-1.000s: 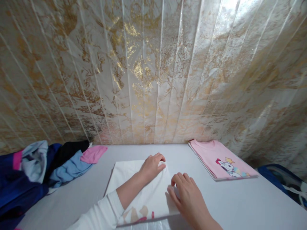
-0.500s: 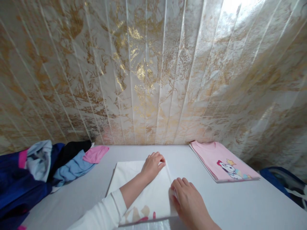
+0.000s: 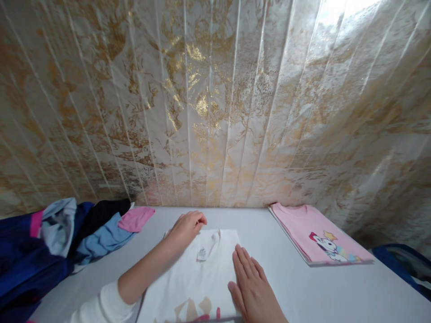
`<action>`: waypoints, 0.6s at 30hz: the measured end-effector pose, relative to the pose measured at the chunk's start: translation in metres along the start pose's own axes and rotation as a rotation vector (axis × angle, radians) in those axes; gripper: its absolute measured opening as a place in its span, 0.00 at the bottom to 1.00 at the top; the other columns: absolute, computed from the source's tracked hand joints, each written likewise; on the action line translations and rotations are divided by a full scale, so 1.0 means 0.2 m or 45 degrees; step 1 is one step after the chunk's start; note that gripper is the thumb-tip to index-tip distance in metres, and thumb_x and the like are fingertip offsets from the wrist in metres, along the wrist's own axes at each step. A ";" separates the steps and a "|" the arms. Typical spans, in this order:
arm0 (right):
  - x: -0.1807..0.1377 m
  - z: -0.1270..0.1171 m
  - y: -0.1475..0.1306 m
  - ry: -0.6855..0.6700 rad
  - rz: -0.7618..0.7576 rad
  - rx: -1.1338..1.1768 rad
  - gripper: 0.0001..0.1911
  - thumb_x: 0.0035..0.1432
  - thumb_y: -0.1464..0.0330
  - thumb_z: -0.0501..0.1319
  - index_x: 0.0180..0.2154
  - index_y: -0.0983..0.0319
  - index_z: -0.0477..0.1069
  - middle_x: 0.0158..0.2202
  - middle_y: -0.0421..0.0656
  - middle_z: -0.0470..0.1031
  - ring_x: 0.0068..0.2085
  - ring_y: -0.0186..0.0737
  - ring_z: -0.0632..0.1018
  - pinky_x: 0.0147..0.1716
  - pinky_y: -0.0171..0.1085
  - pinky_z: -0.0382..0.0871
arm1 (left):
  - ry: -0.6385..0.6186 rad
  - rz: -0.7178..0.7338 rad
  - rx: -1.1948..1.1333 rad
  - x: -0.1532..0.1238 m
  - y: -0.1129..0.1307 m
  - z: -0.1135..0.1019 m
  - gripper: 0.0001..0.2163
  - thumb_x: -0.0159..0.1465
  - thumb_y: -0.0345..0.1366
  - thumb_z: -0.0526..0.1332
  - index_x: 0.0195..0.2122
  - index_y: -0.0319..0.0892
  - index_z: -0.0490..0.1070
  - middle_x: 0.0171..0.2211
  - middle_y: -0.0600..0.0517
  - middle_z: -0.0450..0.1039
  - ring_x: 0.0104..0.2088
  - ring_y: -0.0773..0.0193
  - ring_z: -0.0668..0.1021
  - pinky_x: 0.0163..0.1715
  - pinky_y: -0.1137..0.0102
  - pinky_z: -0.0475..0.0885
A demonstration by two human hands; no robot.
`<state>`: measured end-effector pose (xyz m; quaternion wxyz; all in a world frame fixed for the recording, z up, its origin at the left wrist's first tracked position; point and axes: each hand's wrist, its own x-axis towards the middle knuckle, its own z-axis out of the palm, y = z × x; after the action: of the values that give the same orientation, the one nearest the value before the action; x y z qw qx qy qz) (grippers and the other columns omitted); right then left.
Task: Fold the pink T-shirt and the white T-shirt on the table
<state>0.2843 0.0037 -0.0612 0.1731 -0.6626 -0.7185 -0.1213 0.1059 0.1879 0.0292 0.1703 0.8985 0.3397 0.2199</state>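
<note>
A folded white shirt (image 3: 202,278) lies on the pale grey table (image 3: 286,278) in front of me, its neck label facing up. My left hand (image 3: 185,228) rests on the shirt's far left corner with its fingers curled against the cloth; whether it pinches the fabric I cannot tell. My right hand (image 3: 251,287) lies flat on the shirt's right edge, fingers stretched out together and pointing away from me.
A folded pink shirt with a cartoon print (image 3: 318,235) lies at the right. A heap of blue, black, grey and pink clothes (image 3: 60,237) sits at the left. A gold-marbled wall (image 3: 215,103) rises behind the table. A dark blue bag (image 3: 404,269) shows at the far right.
My left hand has moved left from the shirt's far right corner to its far left corner. My right hand has flattened out on the right edge. The shirt now shows its neck label.
</note>
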 end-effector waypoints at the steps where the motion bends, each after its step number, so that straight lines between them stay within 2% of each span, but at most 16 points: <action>1: 0.02 -0.01 -0.02 0.012 -0.014 0.015 0.29 0.61 0.67 0.54 0.63 0.65 0.59 0.65 0.51 0.55 0.64 0.50 0.62 0.58 0.48 0.64 | -0.023 -0.014 0.042 -0.04 -0.02 -0.03 0.07 0.61 0.28 0.55 0.31 0.43 0.72 0.34 0.53 0.75 0.39 0.59 0.74 0.41 0.67 0.63; 5: 0.12 -0.03 -0.12 -0.006 -0.039 0.094 0.28 0.64 0.66 0.50 0.64 0.67 0.57 0.67 0.50 0.52 0.66 0.49 0.58 0.60 0.48 0.61 | -0.075 -0.058 0.189 -0.16 -0.05 -0.04 0.03 0.60 0.31 0.59 0.29 0.43 0.70 0.33 0.52 0.74 0.39 0.56 0.72 0.43 0.62 0.60; 10: 0.23 -0.04 -0.20 -0.213 0.085 0.137 0.30 0.64 0.62 0.51 0.63 0.71 0.57 0.67 0.52 0.48 0.67 0.52 0.54 0.62 0.50 0.56 | -0.090 -0.070 0.262 -0.16 -0.06 0.02 0.06 0.61 0.29 0.56 0.28 0.43 0.67 0.35 0.50 0.72 0.42 0.56 0.70 0.46 0.61 0.58; 14: 0.24 -0.05 -0.19 -0.304 0.135 0.178 0.31 0.65 0.58 0.49 0.65 0.64 0.53 0.68 0.46 0.41 0.68 0.50 0.49 0.64 0.51 0.50 | -0.057 -0.065 0.214 -0.15 -0.08 0.04 0.05 0.62 0.30 0.55 0.30 0.43 0.68 0.37 0.51 0.71 0.44 0.56 0.70 0.48 0.60 0.58; 18: 0.22 -0.04 -0.19 -0.336 0.172 0.179 0.31 0.65 0.56 0.49 0.65 0.61 0.53 0.69 0.44 0.40 0.68 0.49 0.47 0.65 0.51 0.48 | 0.072 -0.122 0.110 -0.20 -0.14 0.00 0.06 0.62 0.31 0.53 0.38 0.45 0.68 0.42 0.51 0.71 0.46 0.56 0.71 0.49 0.59 0.60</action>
<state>0.2453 0.0374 -0.0326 0.1311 -0.7057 -0.6956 0.0294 0.0636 0.1807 0.0040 0.1322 0.8810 0.3962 0.2220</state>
